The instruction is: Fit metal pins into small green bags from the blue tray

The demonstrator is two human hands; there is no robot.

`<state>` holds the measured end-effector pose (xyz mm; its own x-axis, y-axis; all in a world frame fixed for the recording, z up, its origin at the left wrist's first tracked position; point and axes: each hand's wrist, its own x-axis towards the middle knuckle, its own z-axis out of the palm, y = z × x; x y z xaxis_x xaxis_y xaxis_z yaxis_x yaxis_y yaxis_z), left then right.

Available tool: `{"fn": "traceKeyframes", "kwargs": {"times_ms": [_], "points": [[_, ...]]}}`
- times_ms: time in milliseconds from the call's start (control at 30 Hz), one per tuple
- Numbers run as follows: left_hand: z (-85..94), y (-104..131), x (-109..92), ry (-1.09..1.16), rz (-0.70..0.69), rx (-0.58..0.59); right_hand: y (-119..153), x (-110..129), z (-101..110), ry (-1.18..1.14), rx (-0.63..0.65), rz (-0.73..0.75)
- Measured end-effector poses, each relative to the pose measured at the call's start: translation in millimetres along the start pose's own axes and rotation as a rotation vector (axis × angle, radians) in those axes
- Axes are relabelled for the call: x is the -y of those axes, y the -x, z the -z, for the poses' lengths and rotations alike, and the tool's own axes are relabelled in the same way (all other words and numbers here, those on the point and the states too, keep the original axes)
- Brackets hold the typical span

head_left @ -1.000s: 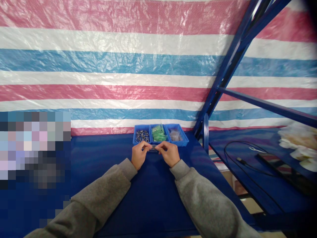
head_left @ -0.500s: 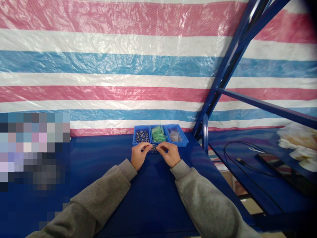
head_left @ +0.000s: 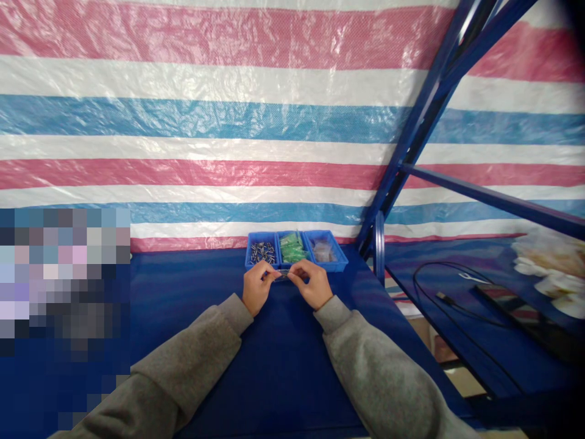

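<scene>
My left hand (head_left: pixel 257 286) and my right hand (head_left: pixel 311 283) face each other just in front of three blue bins. Thumb and forefinger of each are pinched on a small clear plastic bag (head_left: pixel 284 275), stretched between them; its contents are too small to make out. Behind my left hand, the left bin (head_left: pixel 249 251) holds many small metal screw-like pieces (head_left: pixel 262 251). Green packets (head_left: pixel 292 247) fill the middle bin. Clear plastic bags (head_left: pixel 322 250) lie in the right bin (head_left: pixel 340 256), behind my right hand.
The bins stand at the back of a blue table (head_left: pixel 283 366), against a striped plastic sheet (head_left: pixel 205 146). A blue metal frame (head_left: pixel 411 140) rises at the right. Beyond it, another blue surface carries a black cable (head_left: pixel 450 303) and white plastic bags (head_left: pixel 548 262). The far left is pixelated.
Both hands stay almost in place, still pinching the clear bag. The bag's visible part between the fingers looks slightly thinner now.
</scene>
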<state>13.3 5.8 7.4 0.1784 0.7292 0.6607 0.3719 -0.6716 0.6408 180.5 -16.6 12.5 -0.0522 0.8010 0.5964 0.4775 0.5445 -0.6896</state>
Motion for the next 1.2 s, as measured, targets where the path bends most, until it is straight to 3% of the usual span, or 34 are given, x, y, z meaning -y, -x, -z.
{"fn": "traceKeyframes", "kwargs": {"times_ms": [367, 700, 1200], "points": [[0.2, -1.4, -0.2, 0.009, 0.060, 0.057, -0.1, -3.8, -0.8, 0.036, -0.054, -0.032], [-1.2, -2.6, -1.3, 0.022, 0.107, 0.099, -0.8, -10.7, -3.7, 0.127, 0.030, -0.070], [-1.9, -1.9, 0.1, 0.067, 0.065, 0.196, 0.1, -3.5, -0.9, -0.130, 0.005, -0.166]]}}
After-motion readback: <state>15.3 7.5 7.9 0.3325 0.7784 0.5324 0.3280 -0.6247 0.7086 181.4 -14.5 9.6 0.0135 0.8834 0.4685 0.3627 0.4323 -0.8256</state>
